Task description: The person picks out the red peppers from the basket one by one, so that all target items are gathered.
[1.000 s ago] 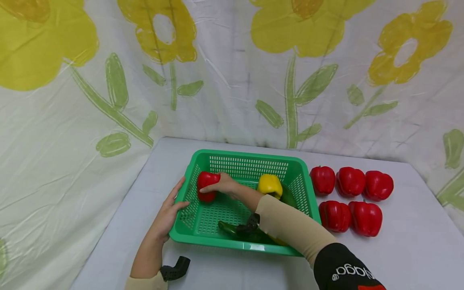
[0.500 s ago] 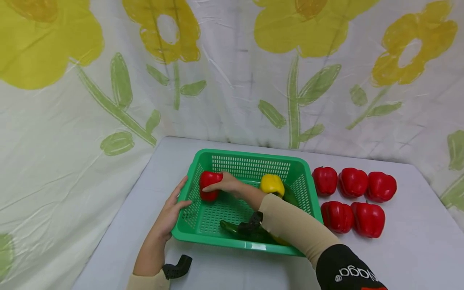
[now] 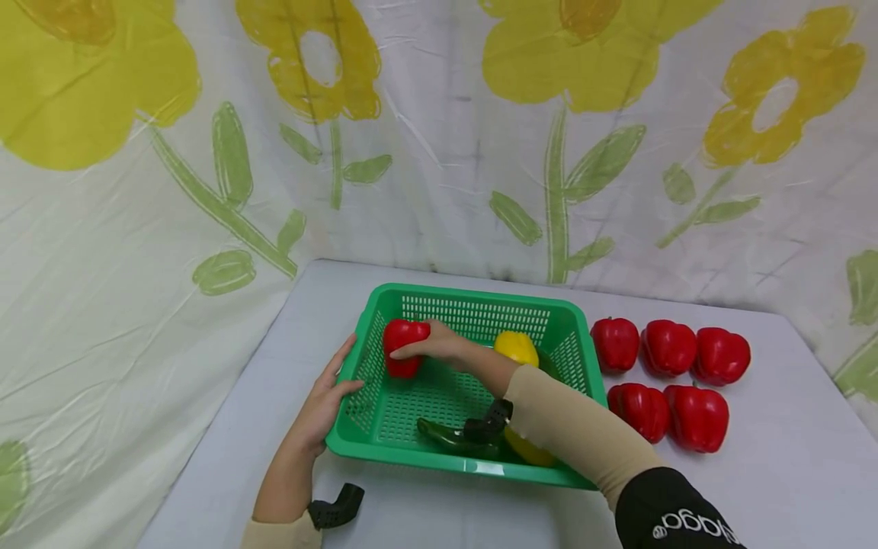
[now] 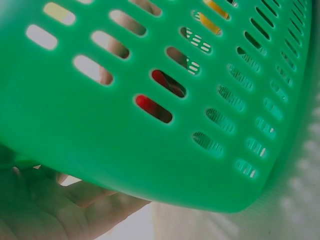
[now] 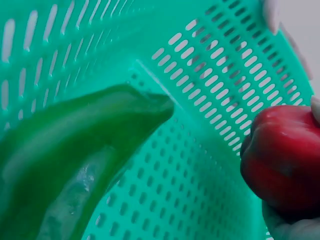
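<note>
My right hand (image 3: 444,343) grips a red bell pepper (image 3: 403,354) at the left end of the green plastic basket (image 3: 473,296). In the right wrist view the pepper (image 5: 285,155) sits between thumb and fingers, near the perforated wall. My left hand (image 3: 324,408) holds the basket's left rim, its thumb over the edge and the other fingers along the outside. A long green pepper (image 3: 439,435) lies at the front of the basket, partly hidden by the wrist camera. A yellow bell pepper (image 3: 516,348) stands toward the back right.
Several red bell peppers (image 3: 668,348) lie in two rows on the white table (image 3: 761,442), right of the basket. Another yellow vegetable (image 3: 528,448) and a dark green one (image 3: 549,366) are partly covered by my right arm. A flowered cloth (image 3: 425,183) hangs behind.
The red bell pepper in my right hand has risen slightly and shifted a little right. My left hand keeps its hold on the basket rim.
</note>
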Available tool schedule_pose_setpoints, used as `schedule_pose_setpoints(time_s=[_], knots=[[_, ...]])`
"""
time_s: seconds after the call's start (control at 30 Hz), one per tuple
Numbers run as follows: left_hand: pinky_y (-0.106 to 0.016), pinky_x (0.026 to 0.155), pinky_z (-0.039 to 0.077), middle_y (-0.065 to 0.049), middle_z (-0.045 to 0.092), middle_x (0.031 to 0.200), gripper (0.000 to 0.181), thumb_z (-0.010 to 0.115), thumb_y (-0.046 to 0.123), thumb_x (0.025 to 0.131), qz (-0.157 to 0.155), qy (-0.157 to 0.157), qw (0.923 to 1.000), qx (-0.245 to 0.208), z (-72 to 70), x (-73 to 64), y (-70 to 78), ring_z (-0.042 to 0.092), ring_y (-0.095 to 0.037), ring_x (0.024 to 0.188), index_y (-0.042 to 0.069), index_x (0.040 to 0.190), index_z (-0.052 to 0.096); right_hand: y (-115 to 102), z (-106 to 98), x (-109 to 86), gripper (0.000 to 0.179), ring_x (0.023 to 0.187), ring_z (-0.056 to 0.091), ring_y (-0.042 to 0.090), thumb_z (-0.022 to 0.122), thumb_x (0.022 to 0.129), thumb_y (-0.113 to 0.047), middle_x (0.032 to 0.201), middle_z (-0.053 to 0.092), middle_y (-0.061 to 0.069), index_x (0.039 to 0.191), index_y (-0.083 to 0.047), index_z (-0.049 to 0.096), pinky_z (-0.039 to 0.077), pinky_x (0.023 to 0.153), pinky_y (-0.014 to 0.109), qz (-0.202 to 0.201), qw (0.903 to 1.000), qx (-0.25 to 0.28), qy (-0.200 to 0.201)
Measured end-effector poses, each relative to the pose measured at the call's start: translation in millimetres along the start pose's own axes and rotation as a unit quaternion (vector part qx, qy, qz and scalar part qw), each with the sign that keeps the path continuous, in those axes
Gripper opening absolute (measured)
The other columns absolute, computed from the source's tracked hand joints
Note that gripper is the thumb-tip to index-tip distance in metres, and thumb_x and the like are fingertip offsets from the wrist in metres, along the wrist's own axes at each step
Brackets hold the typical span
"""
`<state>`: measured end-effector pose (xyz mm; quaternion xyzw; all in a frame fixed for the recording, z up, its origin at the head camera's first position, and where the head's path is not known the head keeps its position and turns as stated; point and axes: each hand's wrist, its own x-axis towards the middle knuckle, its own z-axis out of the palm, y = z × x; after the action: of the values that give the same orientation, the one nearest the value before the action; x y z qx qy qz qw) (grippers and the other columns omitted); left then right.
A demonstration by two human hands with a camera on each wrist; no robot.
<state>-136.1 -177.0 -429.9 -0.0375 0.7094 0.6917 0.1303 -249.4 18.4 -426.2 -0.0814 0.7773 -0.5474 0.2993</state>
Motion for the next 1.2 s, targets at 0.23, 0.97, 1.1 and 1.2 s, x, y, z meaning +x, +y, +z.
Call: schedule_pose_setpoints(time_s=[0.23, 0.97, 1.1, 1.2], knots=[[-0.035, 0.092, 0.043, 0.001, 0.013, 0.156, 0.065, 0.037, 0.007, 0.095, 0.001, 0.003, 1.0, 0.004, 0.4, -0.7, 0.8, 0.033, -0.028, 0.133, 0.038, 0.148, 0.016, -9.7, -6.3, -17.0, 0.058, 0.107, 0.053, 0.024, 0.075, 0.076, -0.025, 0.119, 0.059, 0.008, 0.124, -0.005, 0.049, 0.049, 0.087, 0.039, -0.007, 0.9999, 0.006, -0.012], [-0.032, 0.093, 0.039, 0.003, 0.009, 0.157, 0.069, 0.04, 0.006, 0.093, 0.003, 0.005, 0.9999, 0.009, 0.8, -0.4, -0.5, 0.027, -0.026, 0.136, 0.038, 0.148, 0.013, -22.5, -45.8, -65.5, 0.051, 0.108, 0.054, 0.023, 0.053, 0.092, -0.034, 0.128, 0.052, 0.012, 0.134, -0.008, 0.04, 0.051, 0.083, 0.033, -0.033, 0.9957, 0.075, -0.043], [-0.036, 0.097, 0.037, 0.003, 0.008, 0.157, 0.069, 0.04, 0.006, 0.093, 0.003, 0.007, 0.9999, 0.012, 1.3, -0.5, -0.4, 0.024, -0.025, 0.137, 0.037, 0.149, 0.013, -20.3, -49.3, -71.9, 0.052, 0.107, 0.054, 0.022, 0.052, 0.093, -0.033, 0.129, 0.051, 0.014, 0.135, -0.007, 0.037, 0.051, 0.083, 0.032, -0.041, 0.9954, 0.069, -0.051], [-0.04, 0.099, 0.035, 0.003, 0.007, 0.157, 0.069, 0.04, 0.005, 0.093, 0.006, 0.009, 0.9999, 0.013, 1.6, -0.6, 0.0, 0.022, -0.025, 0.138, 0.037, 0.149, 0.013, -18.0, -52.1, -78.4, 0.053, 0.107, 0.054, 0.023, 0.053, 0.092, -0.031, 0.13, 0.049, 0.015, 0.135, -0.006, 0.035, 0.051, 0.084, 0.033, -0.042, 0.9947, 0.078, -0.052]])
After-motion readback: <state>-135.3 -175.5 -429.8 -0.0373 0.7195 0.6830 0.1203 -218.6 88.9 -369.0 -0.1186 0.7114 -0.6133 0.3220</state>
